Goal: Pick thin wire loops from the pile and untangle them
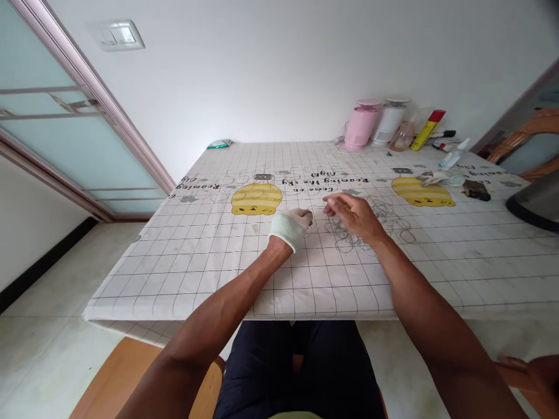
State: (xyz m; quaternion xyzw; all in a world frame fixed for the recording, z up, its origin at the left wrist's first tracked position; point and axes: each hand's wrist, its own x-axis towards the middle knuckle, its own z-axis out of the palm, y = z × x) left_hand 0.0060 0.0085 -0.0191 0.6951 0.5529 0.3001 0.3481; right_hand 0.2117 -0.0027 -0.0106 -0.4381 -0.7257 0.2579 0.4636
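My left hand (292, 224), in a white glove with a pale green cuff, is closed just above the tablecloth near the middle of the table. A thin line, like wire or thread, shows faintly beside its fingers. My bare right hand (349, 215) is a short way to the right, thumb and fingers pinched together. What either hand pinches is too fine to make out. Under and around the right hand lies a loose tangle of thin grey loops (346, 241), partly hidden by that hand and wrist. One browner loop (407, 235) lies at its right edge.
A checked tablecloth (174, 279) covers the table. At the back right stand a pink cylinder (360, 127), a white cylinder (388, 123), a bottle (402, 137) and a yellow-red can (428, 129). A dark, shiny container (535, 203) is at the right edge. A green packet (219, 144) lies back left.
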